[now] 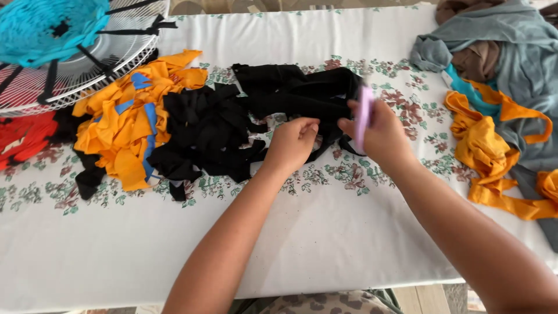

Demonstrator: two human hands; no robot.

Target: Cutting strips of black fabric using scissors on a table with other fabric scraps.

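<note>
Black fabric piece at centre frame on the floral worktop, pinched at its near edge by left hand. Right hand clenched around lilac scissors, touching same cloth. Black strips and orange strips heaped left.

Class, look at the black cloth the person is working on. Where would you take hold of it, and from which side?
Grip the black cloth at its near edge, where the left hand already pinches it, coming from the table's front side. That edge lies loose and open to reach, while the right hand holds a lilac tool just beside it, and scrap piles crowd the left.
</note>
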